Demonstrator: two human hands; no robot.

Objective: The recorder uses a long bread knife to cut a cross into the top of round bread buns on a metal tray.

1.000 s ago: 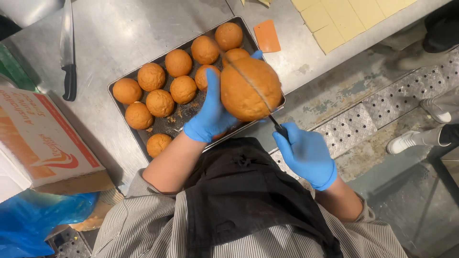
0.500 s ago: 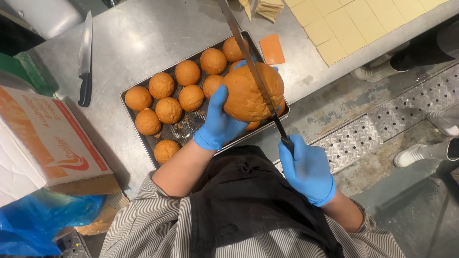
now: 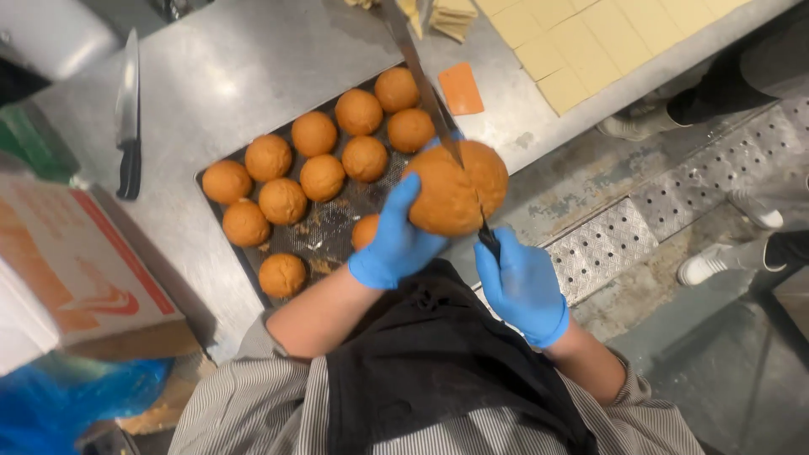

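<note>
The left hand (image 3: 394, 246), in a blue glove, has its fingers (image 3: 403, 195) curled around the near side of a large round bread bun (image 3: 451, 192), gripping it and holding it up above the near right corner of the baking tray (image 3: 221, 226). The right hand (image 3: 522, 285), also gloved in blue, has its fingers closed tight around the dark handle of a long bread knife (image 3: 428, 97). The blade runs from the hand up and away across the bun, sitting in a cut line through the crust, and its tip reaches out over the far part of the table (image 3: 253, 59).

Under and beside the held bun, the dark tray carries smaller round buns (image 3: 323, 177) in loose rows, with crumbs on the bare patches between them. Just beyond the tray lies an orange square slice of cheese (image 3: 461, 88); further right, pale yellow cheese slices (image 3: 581, 42) lie edge to edge in a sheet. At the left of the table a second knife (image 3: 128, 114) with a black handle lies well apart from the tray. A cardboard box (image 3: 76, 270) stands at the near left, with blue plastic (image 3: 76, 400) below it. The person wears a striped shirt and a black apron (image 3: 438, 371).
</note>
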